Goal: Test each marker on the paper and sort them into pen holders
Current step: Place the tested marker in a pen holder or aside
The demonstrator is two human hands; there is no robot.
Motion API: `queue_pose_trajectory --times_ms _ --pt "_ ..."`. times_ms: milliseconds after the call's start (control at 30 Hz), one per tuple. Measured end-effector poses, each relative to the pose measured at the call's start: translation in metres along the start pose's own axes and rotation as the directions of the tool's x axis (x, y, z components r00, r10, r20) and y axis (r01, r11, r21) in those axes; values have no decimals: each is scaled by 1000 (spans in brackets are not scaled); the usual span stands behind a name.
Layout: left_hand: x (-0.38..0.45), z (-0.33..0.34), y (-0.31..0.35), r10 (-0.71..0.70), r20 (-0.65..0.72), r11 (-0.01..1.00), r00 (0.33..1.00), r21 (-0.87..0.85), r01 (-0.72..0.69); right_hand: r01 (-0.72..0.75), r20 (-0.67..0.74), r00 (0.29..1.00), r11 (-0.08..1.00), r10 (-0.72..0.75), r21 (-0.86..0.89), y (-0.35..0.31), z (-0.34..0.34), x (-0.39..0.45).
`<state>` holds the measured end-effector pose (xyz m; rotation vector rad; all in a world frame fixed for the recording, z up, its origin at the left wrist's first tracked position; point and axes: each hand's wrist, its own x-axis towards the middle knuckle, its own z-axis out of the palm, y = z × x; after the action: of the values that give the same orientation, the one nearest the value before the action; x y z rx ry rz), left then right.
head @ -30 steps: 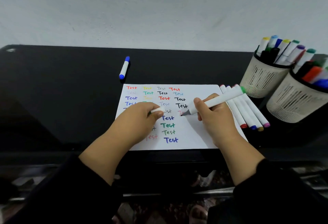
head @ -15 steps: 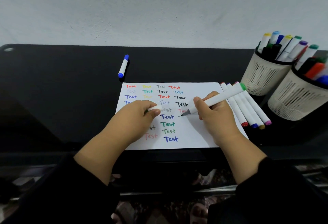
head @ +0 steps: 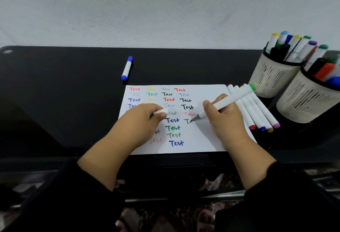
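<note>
1. The right hand (head: 223,119) pinches a white marker (head: 228,101) with a green end, thumb and fingers curled round the lower part of its barrel.
2. The marker's long axis slants: the dark tip points down and to the left of the fingers and touches the paper (head: 202,140), while the green end rises up and to the right, past the knuckles.
3. The tip sits just beside a fresh green letter "T" (head: 187,121), the start of a new word under a faint red one. Blank paper lies to the right of that letter, under the tip and the hand, so the stroke probably has to travel rightward, toward the writing fingers.
4. The left hand (head: 145,121) rests on the paper, well to the left of the tip. Its thumb and fingers are curled round a small white cap (head: 161,111), most likely this marker's.
5. The cap lies level with the marker's tip and to its left, so recapping would mean bringing the 2 hands together.
6. 4 capped markers (head: 257,112) lie side by side just behind and to the right of the right hand, their coloured ends pointing toward the person.
7. 2 pale pen holders (head: 272,79) stand further right, both already full of markers. The right hand is the nearer one to them.
8. A blue marker (head: 127,68) lies alone on the black desk (head: 64,94), well beyond the left fingers.
</note>
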<state>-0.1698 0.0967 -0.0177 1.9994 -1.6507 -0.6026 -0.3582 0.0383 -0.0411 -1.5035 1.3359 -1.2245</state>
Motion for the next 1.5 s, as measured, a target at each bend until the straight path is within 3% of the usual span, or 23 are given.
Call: queue_pose_trajectory --times_ms 800,933,1167,1300,1500 --pt "1 0 1 7 29 1000 1000 30 -8 -3 -106 994 999 -2 -40 0 -3 3" --pt "0 0 2 11 41 1000 999 24 -12 -20 -132 991 1000 22 21 0 -4 4" --pt "-2 0 5 22 64 1000 998 -8 -22 -52 -104 993 999 53 12 -3 -5 2" --pt "-4 0 6 6 110 994 994 -108 6 -126 -109 984 981 143 148 -9 -7 2" --pt "-8 -3 14 3 164 953 987 -299 46 -199 11 976 866 218 458 -29 -2 -2"
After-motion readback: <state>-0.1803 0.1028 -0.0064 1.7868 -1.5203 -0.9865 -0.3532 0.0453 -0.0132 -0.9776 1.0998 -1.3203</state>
